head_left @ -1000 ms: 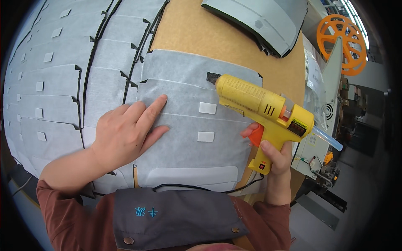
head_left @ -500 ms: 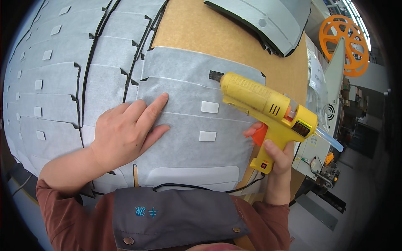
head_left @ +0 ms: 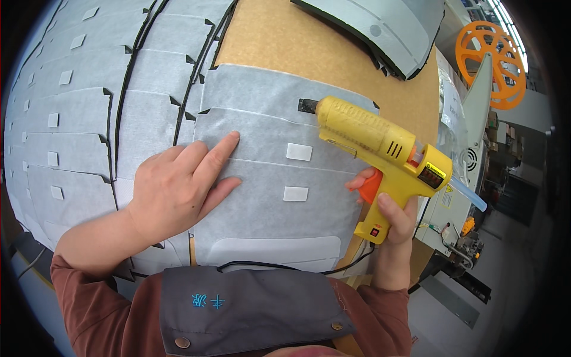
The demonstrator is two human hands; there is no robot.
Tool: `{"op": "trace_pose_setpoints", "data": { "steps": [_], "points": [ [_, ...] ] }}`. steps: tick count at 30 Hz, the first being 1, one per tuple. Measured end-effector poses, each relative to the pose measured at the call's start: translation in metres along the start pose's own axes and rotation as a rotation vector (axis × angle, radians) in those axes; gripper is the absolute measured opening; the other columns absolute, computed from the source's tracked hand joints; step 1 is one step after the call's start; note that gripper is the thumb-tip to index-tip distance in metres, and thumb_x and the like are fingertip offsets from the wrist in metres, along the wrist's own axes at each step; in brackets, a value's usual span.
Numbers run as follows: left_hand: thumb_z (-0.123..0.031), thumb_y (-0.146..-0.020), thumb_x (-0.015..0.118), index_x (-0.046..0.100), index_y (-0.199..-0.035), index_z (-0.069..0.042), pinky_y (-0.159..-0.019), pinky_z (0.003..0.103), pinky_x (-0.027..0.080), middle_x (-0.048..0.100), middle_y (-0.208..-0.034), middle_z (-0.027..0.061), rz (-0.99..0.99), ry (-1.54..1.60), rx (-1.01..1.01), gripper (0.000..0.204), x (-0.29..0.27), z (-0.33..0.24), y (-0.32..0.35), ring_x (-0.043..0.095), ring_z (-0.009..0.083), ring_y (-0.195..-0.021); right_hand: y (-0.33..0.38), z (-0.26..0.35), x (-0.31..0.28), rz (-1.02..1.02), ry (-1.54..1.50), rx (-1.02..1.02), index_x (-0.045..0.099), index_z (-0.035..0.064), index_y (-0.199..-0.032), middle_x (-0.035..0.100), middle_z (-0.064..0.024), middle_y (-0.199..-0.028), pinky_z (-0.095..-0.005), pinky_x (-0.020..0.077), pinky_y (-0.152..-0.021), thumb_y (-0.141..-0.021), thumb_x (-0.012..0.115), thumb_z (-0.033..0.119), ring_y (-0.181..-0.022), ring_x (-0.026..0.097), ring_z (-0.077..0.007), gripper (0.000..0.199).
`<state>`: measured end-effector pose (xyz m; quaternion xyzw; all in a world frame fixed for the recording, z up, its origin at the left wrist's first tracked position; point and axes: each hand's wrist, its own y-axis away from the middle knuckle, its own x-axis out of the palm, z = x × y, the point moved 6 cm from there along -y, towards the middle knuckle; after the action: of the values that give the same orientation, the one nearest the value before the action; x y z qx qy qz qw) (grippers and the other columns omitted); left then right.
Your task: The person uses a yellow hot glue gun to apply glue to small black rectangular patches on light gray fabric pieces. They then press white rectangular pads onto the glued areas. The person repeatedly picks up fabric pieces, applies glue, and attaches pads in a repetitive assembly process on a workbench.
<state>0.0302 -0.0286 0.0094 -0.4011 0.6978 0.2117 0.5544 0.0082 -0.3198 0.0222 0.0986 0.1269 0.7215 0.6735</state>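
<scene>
A yellow hot glue gun (head_left: 372,134) is in my right hand (head_left: 398,217), with fingers around its handle and by the orange trigger (head_left: 370,185). Its dark nozzle points left, over the upper part of a grey fabric-like sheet (head_left: 256,202). A translucent glue stick (head_left: 470,193) sticks out of its back end. My left hand (head_left: 181,184) rests on the same sheet, index finger stretched out and thumb apart, holding nothing. Two white rectangular pads, an upper pad (head_left: 299,152) and a lower pad (head_left: 295,194), lie on the sheet between my hands.
Stacked grey sheets with black edges and white pads (head_left: 53,120) cover the left side. Brown board (head_left: 279,35) shows behind the sheet. A grey panel (head_left: 380,30) lies at the far right. Beyond the table's right edge stand a machine and an orange reel (head_left: 491,65). The gun's black cord (head_left: 351,265) runs along my apron.
The glue gun has shifted slightly right and its body a little upward, along with my right hand. My left hand stays in place.
</scene>
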Motion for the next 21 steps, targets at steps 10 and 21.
{"op": "trace_pose_setpoints", "data": {
  "steps": [10, 21],
  "points": [
    [-0.029, -0.079, 0.078, 0.054, -0.138, -0.008, -0.050, 0.029, 0.038, 0.044, -0.072, 0.0017, 0.007, 0.011, -0.003, 0.067, 0.002, 0.001, -0.001, 0.046, 0.0154, -0.057, 0.002, -0.001, -0.003, -0.136, 0.040, -0.005, 0.053, -0.0081, -0.121, 0.066, -0.0189, -0.102, -0.0314, 0.0550, -0.069, -0.077, 0.064, 0.027, -0.091, 0.069, -0.0296, 0.057],
    [-0.029, -0.079, 0.078, 0.053, -0.139, -0.009, -0.049, 0.029, 0.037, 0.044, -0.071, 0.0012, 0.003, -0.013, -0.003, 0.068, 0.001, 0.000, -0.001, 0.046, 0.0153, -0.057, 0.005, -0.002, -0.012, -0.149, 0.017, -0.042, 0.050, -0.0080, -0.125, 0.064, -0.0178, -0.103, -0.0312, 0.0552, -0.067, -0.078, 0.064, 0.026, -0.091, 0.069, -0.0298, 0.059]
  ]
}}
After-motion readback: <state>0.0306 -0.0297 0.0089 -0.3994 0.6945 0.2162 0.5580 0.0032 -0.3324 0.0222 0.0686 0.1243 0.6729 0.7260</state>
